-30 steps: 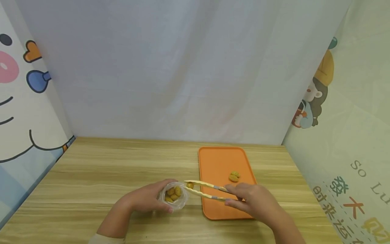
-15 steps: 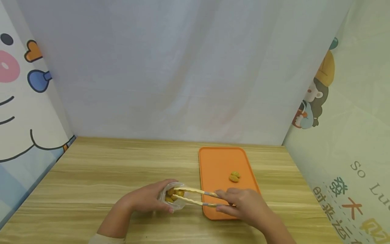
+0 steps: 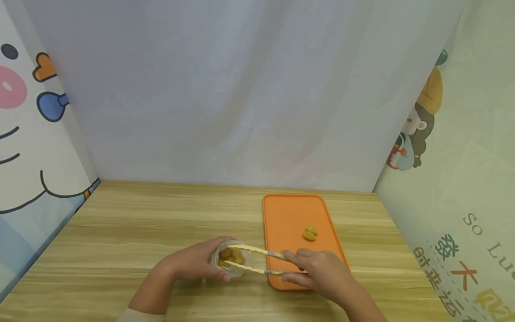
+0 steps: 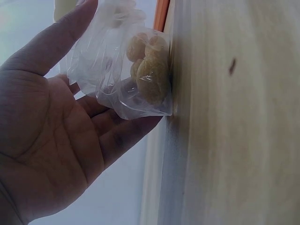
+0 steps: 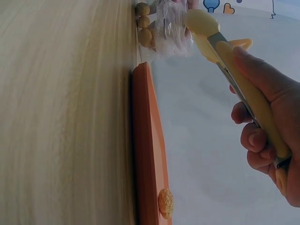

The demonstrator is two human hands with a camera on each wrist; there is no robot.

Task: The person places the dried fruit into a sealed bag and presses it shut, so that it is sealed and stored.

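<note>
Fingers of my right hand pinch the tongs, tips inside the bag of nuggets my left hand grips near the counter's front edge. I judge a release is next; one nugget waits on the orange tray.

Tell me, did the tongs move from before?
Yes. The tongs slid left, away from the orange tray; their tips now sit inside the plastic bag.

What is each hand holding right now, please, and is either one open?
Left hand: curled round the clear bag of nuts, holding it on the table.
Right hand: gripping the yellow tongs, whose tips are in the bag.
</note>
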